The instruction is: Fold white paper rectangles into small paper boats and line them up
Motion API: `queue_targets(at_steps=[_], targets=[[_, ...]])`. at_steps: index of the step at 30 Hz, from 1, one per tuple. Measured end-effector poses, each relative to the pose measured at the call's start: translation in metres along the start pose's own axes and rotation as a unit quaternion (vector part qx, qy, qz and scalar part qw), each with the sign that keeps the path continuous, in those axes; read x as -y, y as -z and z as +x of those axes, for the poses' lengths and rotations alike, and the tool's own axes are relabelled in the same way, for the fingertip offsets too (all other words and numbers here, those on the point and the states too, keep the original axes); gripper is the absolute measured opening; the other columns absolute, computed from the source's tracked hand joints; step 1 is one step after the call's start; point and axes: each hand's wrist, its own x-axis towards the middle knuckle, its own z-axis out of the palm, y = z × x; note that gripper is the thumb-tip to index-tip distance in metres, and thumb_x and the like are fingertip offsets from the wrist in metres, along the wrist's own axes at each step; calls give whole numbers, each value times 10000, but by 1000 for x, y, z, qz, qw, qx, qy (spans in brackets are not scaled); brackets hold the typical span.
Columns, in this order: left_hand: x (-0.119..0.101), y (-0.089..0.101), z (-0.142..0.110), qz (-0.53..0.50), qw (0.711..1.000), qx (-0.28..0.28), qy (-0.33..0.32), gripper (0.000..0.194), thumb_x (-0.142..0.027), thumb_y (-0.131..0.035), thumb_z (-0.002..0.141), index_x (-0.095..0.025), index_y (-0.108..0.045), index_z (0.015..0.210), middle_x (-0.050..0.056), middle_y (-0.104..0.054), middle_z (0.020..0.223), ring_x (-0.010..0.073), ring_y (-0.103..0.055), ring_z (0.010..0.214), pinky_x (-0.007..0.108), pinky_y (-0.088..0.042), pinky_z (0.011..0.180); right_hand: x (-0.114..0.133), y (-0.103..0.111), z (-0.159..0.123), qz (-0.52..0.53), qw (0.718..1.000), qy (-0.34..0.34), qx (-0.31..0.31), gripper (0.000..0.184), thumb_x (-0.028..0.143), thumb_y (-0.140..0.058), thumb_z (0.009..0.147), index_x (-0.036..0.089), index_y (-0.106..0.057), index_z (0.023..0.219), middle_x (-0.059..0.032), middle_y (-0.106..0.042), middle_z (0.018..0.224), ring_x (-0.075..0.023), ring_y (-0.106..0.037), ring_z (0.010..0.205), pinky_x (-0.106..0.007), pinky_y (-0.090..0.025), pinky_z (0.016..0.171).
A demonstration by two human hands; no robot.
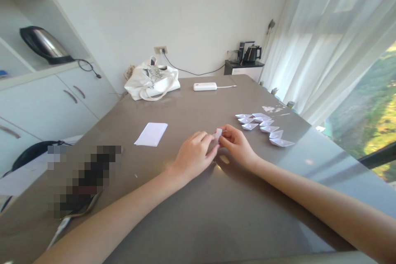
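Head view, L to R: steel/black kettle on a shelf; pixelated dark obj. at L side of the grey table, white cable by its near end. Then white bag at back w/ paper stack nearer, flat. Left hand: fingers curled close tog., thumb & index pinching L side of small white paper pc.. That pc. is btwn both hands, approx. mid-table, R of stack; white power bank lies well behind it. Right hand: thumb & fingertips pinching pc.'s R side, other fingers bent. Further R: black pot at back, folded paper boats in 2 uneven rows, paper scraps behind them, then sheer curtain.
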Motion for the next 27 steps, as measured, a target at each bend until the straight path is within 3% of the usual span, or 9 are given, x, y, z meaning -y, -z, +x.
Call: queue_targets(at_steps=[4,8,14,18,23,27], targets=[[9,5,7,-95,995,0,10,206,-222,-535,850,-185,-593,1044,82,-614,1037,207,-592,962,342,-474,864,5,4,4,37,998,-60,1,310,367,-678,722,196,-493,902,22,-651,660,-139,-631,593,-257,-508,583],[19,3,12,-246,968,45,11,298,-187,-574,824,-220,-597,1119,55,-656,1011,157,-629,847,284,-503,796,8,8,6,40,997,-65,-2,403,369,-711,684,229,-396,892,61,-628,586,-123,-592,504,-218,-449,488],[25,-2,12,-399,907,18,136,392,-270,-718,714,-121,-624,1064,84,-712,877,174,-669,788,301,-534,774,8,8,7,58,995,-83,-4,348,406,-734,660,183,-505,798,18,-640,617,-100,-574,514,-211,-443,502],[28,-4,12,-419,895,6,152,297,-305,-715,717,-123,-697,950,90,-733,903,194,-686,815,322,-538,811,8,7,7,50,994,-93,7,317,411,-752,631,157,-610,757,-2,-652,652,-108,-578,557,-229,-468,548],[31,-6,9,-396,904,-23,162,289,-297,-712,720,-126,-716,953,101,-734,935,211,-691,830,326,-541,804,9,7,6,88,986,-136,33,316,458,-642,735,148,-683,775,-31,-655,701,-129,-587,643,-229,-468,574],[29,-4,8,-354,924,-30,141,247,-337,-685,748,-154,-735,905,91,-736,926,219,-683,837,315,-530,777,10,7,5,101,978,-169,73,272,401,-714,696,146,-702,789,-32,-643,745,-119,-565,673,-222,-468,617]])
